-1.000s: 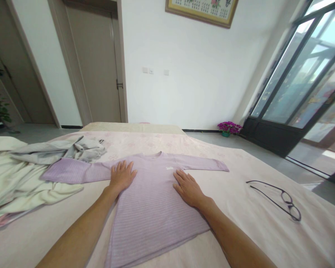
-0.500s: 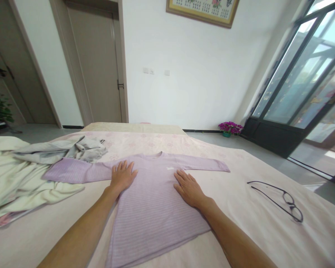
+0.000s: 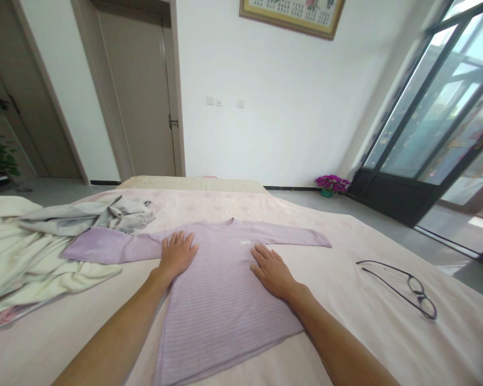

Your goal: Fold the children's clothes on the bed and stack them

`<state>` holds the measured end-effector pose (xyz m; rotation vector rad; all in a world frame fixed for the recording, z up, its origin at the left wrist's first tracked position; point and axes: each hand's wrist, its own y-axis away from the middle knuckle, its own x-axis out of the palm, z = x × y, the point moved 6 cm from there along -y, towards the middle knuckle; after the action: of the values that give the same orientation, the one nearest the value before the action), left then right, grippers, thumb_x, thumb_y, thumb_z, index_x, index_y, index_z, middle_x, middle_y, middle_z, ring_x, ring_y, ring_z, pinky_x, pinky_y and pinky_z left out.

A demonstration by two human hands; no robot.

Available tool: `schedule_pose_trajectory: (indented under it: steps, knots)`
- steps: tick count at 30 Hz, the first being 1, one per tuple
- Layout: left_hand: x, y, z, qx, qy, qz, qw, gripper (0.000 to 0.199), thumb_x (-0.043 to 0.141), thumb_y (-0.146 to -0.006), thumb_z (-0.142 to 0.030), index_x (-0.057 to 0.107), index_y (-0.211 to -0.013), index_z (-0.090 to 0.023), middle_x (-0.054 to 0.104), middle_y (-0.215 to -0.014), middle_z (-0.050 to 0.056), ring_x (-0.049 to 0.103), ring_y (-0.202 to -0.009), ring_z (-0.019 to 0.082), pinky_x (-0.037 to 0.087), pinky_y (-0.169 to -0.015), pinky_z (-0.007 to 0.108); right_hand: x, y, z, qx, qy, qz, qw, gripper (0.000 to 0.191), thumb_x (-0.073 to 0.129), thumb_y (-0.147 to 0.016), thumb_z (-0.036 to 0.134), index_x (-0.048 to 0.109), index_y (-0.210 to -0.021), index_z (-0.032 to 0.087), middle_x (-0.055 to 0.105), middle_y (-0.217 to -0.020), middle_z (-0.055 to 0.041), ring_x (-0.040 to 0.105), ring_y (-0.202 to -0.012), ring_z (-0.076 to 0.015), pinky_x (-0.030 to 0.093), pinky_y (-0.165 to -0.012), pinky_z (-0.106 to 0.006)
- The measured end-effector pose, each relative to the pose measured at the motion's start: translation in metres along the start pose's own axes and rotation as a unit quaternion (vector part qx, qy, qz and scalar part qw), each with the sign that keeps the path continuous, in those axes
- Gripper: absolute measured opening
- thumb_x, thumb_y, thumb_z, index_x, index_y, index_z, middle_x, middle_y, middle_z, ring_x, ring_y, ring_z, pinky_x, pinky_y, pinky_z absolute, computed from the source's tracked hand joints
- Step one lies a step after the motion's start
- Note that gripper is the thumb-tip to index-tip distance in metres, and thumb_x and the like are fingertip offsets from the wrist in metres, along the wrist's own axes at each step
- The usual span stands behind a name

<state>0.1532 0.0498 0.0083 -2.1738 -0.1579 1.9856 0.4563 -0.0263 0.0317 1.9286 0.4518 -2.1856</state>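
A light purple striped long-sleeved shirt (image 3: 221,300) lies spread out on a pale pink sheet (image 3: 346,332), its collar away from me and both sleeves stretched sideways. My left hand (image 3: 177,253) rests palm down near the left armpit, with its fingers spread. On the right side of the chest, just below a small white print, my right hand (image 3: 272,271) lies flat on the fabric, fingers extended. Neither hand grips anything. The left sleeve's end reaches onto the pile of clothes.
Cream cloth (image 3: 20,257) and a grey garment (image 3: 92,214) lie heaped at the left. Dark-framed glasses (image 3: 416,292) sit on the sheet at the right. Beyond the sheet are a purple potted flower (image 3: 332,184), a door (image 3: 139,96) and a white wall.
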Motion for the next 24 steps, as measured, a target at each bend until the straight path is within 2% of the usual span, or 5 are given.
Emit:
schedule_pose_trajectory:
  steps: [4, 10, 14, 19, 24]
  knots:
    - [-0.003, 0.002, -0.002, 0.009, 0.002, -0.015, 1.0, 0.056, 0.031, -0.097, -0.048, 0.046, -0.144, -0.022, 0.04, -0.154, 0.015, 0.033, -0.141, 0.037, 0.023, -0.111, 0.059, 0.0, 0.001, 0.0, 0.004, -0.003, 0.002, 1.0, 0.06, 0.029, -0.1, 0.05, 0.037, -0.151, 0.019, 0.028, -0.16, -0.0094, 0.022, -0.148, -0.0242, 0.018, -0.12, -0.046]
    - [-0.018, 0.008, -0.014, 0.089, 0.009, -0.102, 0.991, 0.051, 0.04, -0.095, -0.034, 0.048, -0.143, -0.019, 0.043, -0.152, 0.013, 0.03, -0.145, 0.03, 0.018, -0.118, 0.051, -0.002, 0.001, 0.002, 0.004, -0.002, 0.002, 1.0, 0.06, 0.03, -0.1, 0.049, 0.037, -0.151, 0.018, 0.029, -0.16, -0.0102, 0.022, -0.148, -0.0241, 0.017, -0.12, -0.046]
    - [-0.009, 0.007, -0.019, 0.129, 0.025, -0.029, 0.991, 0.052, 0.037, -0.097, -0.039, 0.048, -0.143, -0.016, 0.046, -0.15, 0.013, 0.037, -0.141, 0.026, 0.026, -0.117, 0.043, -0.003, 0.002, 0.003, 0.003, -0.003, 0.0, 1.0, 0.06, 0.03, -0.1, 0.049, 0.037, -0.151, 0.018, 0.029, -0.159, -0.0098, 0.022, -0.148, -0.0241, 0.018, -0.12, -0.046]
    - [-0.002, 0.008, -0.017, 0.099, 0.015, 0.035, 0.994, 0.059, 0.032, -0.098, -0.049, 0.042, -0.148, -0.021, 0.035, -0.157, 0.011, 0.028, -0.146, 0.03, 0.021, -0.117, 0.048, -0.004, 0.001, 0.002, 0.002, -0.002, 0.002, 1.0, 0.061, 0.028, -0.1, 0.05, 0.036, -0.151, 0.018, 0.028, -0.16, -0.0097, 0.021, -0.148, -0.0241, 0.017, -0.12, -0.045]
    - [-0.01, 0.016, -0.02, 0.056, -0.009, 0.014, 0.998, 0.054, 0.032, -0.098, -0.044, 0.045, -0.145, -0.022, 0.039, -0.155, 0.011, 0.031, -0.144, 0.031, 0.017, -0.117, 0.053, -0.001, 0.0, 0.001, 0.005, -0.003, 0.012, 1.0, 0.062, 0.028, -0.1, 0.051, 0.035, -0.152, 0.019, 0.027, -0.16, -0.0091, 0.019, -0.149, -0.0237, 0.016, -0.12, -0.045]
